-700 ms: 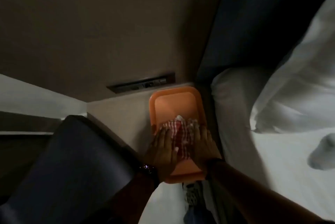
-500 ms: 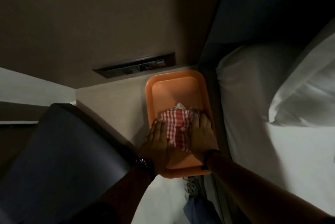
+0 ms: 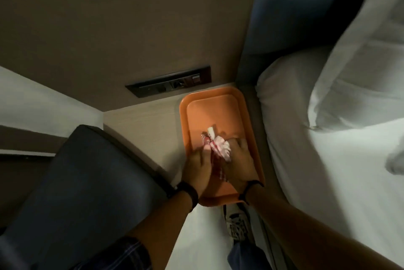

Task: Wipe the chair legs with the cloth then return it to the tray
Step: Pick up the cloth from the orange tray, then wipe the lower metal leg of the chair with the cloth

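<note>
Both hands, left hand and right hand, bunch the cloth inside the tray (chair just left); gather loose corners inward before lifting.

Orange tray; red-white checked cloth; dark chair; white bedding.
</note>
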Available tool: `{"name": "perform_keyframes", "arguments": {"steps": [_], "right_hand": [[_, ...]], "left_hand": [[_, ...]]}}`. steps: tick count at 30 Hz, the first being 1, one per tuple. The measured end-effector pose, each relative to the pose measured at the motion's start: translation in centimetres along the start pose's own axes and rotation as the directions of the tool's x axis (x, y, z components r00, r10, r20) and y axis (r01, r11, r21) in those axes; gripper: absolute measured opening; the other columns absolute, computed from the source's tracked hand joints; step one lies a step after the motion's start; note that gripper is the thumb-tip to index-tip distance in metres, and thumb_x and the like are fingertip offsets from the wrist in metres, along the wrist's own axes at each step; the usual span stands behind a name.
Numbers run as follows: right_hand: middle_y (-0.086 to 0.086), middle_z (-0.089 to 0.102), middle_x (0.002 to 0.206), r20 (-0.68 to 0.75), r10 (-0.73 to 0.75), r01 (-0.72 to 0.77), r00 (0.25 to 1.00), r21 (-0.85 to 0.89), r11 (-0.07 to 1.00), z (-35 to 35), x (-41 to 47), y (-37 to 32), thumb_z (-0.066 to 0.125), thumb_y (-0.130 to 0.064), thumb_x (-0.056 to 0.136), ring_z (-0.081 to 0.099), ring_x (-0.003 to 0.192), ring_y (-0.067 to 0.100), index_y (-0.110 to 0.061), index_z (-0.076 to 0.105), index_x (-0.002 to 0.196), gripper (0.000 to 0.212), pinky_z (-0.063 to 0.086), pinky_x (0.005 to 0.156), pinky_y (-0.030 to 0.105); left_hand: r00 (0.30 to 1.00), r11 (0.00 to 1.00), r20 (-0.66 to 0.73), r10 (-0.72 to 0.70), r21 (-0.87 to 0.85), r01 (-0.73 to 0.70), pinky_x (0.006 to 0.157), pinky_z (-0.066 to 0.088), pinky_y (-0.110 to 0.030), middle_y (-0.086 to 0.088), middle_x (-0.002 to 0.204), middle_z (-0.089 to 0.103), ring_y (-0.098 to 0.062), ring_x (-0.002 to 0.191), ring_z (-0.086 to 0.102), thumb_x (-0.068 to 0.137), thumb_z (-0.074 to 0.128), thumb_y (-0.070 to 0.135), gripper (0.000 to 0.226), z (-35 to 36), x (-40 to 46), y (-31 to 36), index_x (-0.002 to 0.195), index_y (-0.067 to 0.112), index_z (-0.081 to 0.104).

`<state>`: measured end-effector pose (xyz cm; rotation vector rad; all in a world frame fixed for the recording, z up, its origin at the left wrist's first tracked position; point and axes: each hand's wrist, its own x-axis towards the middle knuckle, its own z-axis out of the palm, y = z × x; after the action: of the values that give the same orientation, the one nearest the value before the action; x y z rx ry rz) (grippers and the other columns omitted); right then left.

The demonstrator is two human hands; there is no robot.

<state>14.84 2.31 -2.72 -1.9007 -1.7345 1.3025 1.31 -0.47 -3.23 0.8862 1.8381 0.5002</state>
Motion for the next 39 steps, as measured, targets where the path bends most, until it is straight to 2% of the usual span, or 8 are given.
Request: {"name": "perform_keyframes", "arguments": {"steps": [4, 8, 12, 18, 24, 31, 35, 39], "right_hand": [[0.014, 0.050, 0.161, 0.043, -0.189, 0.193, 0.981, -0.108, 0.975, -0.8, -6.5, -3.0, 0.069, -0.023, 0.098, 0.050, 0.150, 0.033, -0.013, 0.049, 0.157, 0.063, 0.039, 0.125, 0.041], [-0.006, 0.048, 0.158, -0.150, -0.326, 0.343, 0.933, 0.111, 0.933, -2.2, -15.8, -5.9, 0.068, -0.038, 0.101, 0.039, 0.147, -0.015, -0.025, 0.047, 0.155, 0.059, 0.031, 0.119, 0.006], [-0.014, 0.045, 0.155, -0.399, 0.040, 0.237, 0.916, 0.619, 0.749, -3.4, -23.5, -9.3, 0.047, -0.042, 0.113, 0.045, 0.127, -0.034, -0.033, 0.047, 0.155, 0.043, 0.036, 0.094, -0.013], [-0.014, 0.080, 0.119, -0.115, 0.191, 0.068, 0.975, 0.969, 0.238, 0.3, -34.1, -9.1, 0.068, -0.081, 0.084, 0.078, 0.103, -0.008, -0.045, 0.067, 0.127, 0.056, 0.060, 0.088, 0.027], [0.009, 0.079, 0.135, 0.056, 0.120, -0.059, 0.991, 0.998, 0.026, 7.1, -41.7, -3.6, 0.072, -0.040, 0.099, 0.078, 0.124, 0.030, -0.032, 0.069, 0.138, 0.039, 0.067, 0.091, 0.034], [0.014, 0.075, 0.143, 0.314, 0.057, -0.280, 0.948, 0.904, -0.324, 16.8, -51.0, 7.2, 0.035, -0.071, 0.107, 0.075, 0.129, 0.030, -0.019, 0.076, 0.136, 0.073, 0.066, 0.100, 0.042], [0.010, 0.065, 0.157, 0.404, 0.089, -0.357, 0.910, 0.875, -0.326, 21.9, -54.2, 9.3, 0.028, -0.088, 0.098, 0.059, 0.149, 0.031, -0.023, 0.058, 0.156, 0.092, 0.031, 0.135, 0.055], [0.003, 0.067, 0.155, 0.312, 0.122, -0.294, 0.942, 0.945, -0.146, 24.5, -55.1, 7.9, 0.046, -0.082, 0.094, 0.065, 0.142, 0.021, -0.029, 0.059, 0.154, 0.081, 0.050, 0.121, 0.043]], "left_hand": [[0.987, 0.892, 0.135, -0.086, -0.430, 0.136, 0.092, 0.059, -0.039, 0.002, 0.105, 0.082, -0.015, 0.099, 0.077, 0.094, 0.054, 0.065, 0.045, -2.9, -5.3, 4.2, 0.107, 0.029, 0.079], [0.993, 0.896, 0.118, 0.009, -0.442, 0.044, 0.102, 0.056, -0.057, -0.015, 0.106, 0.081, -0.036, 0.104, 0.076, 0.100, 0.056, 0.029, 0.028, -6.9, -13.3, 7.2, 0.107, 0.012, 0.078], [0.964, 0.941, 0.237, 0.125, -0.337, -0.039, 0.096, 0.060, -0.042, -0.012, 0.107, 0.081, -0.033, 0.107, 0.075, 0.099, 0.057, 0.034, 0.032, -9.3, -22.7, 8.8, 0.108, 0.011, 0.078], [0.858, 0.898, 0.401, 0.322, 0.158, -0.411, 0.079, 0.056, -0.016, 0.018, 0.103, 0.079, 0.000, 0.097, 0.074, 0.093, 0.023, 0.084, 0.070, -11.2, -34.3, 4.5, 0.107, 0.039, 0.075], [0.678, 0.393, 0.376, 0.632, 0.599, -0.698, 0.116, 0.036, -0.046, 0.004, 0.130, 0.070, -0.021, 0.130, 0.058, 0.104, 0.007, 0.062, 0.072, -14.2, -38.3, -6.2, 0.122, 0.031, 0.069], [0.849, -0.194, 0.378, 0.369, 0.925, -0.327, 0.127, 0.002, -0.051, -0.015, 0.162, 0.042, -0.034, 0.156, 0.025, 0.102, 0.006, 0.063, 0.084, -19.3, -43.3, -22.0, 0.152, 0.010, 0.047], [0.830, -0.345, 0.432, 0.352, 0.884, -0.314, 0.128, 0.004, -0.050, -0.021, 0.156, 0.048, -0.036, 0.152, 0.032, 0.103, 0.014, 0.059, 0.082, -20.9, -45.3, -27.0, 0.146, 0.002, 0.054], [0.829, -0.415, 0.472, 0.299, 0.847, -0.332, 0.125, 0.014, -0.051, -0.020, 0.159, 0.045, -0.035, 0.153, 0.031, 0.103, 0.014, 0.058, 0.080, -20.9, -45.7, -29.2, 0.149, 0.001, 0.048]]}}
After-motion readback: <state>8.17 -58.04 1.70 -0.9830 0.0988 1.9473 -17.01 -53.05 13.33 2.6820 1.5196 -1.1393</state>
